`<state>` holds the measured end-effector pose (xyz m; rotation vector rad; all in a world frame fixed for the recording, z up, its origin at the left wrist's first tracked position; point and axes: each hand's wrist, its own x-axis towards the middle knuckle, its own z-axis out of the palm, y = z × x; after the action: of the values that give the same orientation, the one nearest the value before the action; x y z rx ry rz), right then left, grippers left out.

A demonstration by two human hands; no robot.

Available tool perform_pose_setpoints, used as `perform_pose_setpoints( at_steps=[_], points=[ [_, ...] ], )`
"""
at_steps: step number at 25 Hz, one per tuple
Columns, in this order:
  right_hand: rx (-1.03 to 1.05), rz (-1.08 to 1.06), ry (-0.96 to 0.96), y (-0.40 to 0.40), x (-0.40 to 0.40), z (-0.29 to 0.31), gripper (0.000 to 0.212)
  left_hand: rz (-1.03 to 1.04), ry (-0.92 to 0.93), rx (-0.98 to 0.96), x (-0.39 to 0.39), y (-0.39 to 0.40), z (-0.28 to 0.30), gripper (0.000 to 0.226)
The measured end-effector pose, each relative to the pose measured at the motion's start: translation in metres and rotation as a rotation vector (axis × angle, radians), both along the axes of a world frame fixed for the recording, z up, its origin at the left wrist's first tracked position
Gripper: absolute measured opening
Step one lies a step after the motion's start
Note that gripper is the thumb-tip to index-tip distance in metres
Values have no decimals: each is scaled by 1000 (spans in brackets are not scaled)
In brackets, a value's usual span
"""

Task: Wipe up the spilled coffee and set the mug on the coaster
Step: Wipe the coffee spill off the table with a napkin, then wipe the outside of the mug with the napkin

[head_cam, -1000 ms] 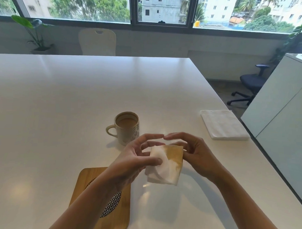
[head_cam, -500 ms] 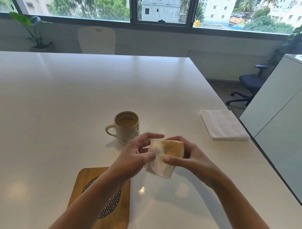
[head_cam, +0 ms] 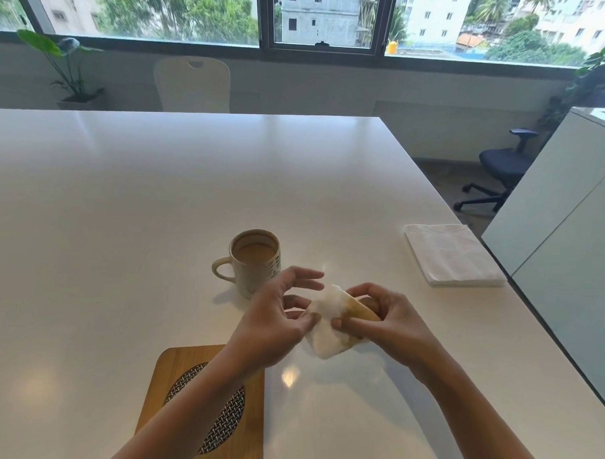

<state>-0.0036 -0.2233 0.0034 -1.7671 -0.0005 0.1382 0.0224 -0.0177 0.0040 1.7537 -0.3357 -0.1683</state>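
Note:
A white mug (head_cam: 255, 265) with milky coffee stands on the white table (head_cam: 123, 206), handle to the left. Just right of it and above the table, both hands hold a white napkin (head_cam: 328, 328) stained brown along its right side. My left hand (head_cam: 277, 321) pinches its left edge with thumb and forefinger, the other fingers spread. My right hand (head_cam: 383, 318) grips the stained side and folds it over. The wooden coaster (head_cam: 172, 389) with a woven oval centre lies near the front edge, partly under my left forearm. No spill is visible on the table.
A stack of clean white napkins (head_cam: 451, 255) lies near the table's right edge. A white cabinet (head_cam: 568, 238) stands close to that edge, with a dark office chair (head_cam: 498, 171) behind it. A white chair (head_cam: 193, 84) and a potted plant (head_cam: 70, 66) are beyond the far edge.
The napkin was flat between my hands a second ago; now it is folded smaller, its stained part turned under my right fingers. Both hands have drawn slightly closer together.

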Motion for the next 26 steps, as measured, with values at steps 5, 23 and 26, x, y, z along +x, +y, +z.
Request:
perform_pose_setpoints(
  at_steps=[5, 23, 26],
  points=[
    [68, 59, 58, 0, 4, -1, 30, -25, -134, 89, 3, -1, 7, 41],
    [381, -160, 336, 14, 19, -20, 21, 476, -177, 673, 74, 53, 1, 104],
    [375, -148, 334, 15, 18, -20, 22, 483, -127, 615, 76, 53, -1, 93]
  ],
)
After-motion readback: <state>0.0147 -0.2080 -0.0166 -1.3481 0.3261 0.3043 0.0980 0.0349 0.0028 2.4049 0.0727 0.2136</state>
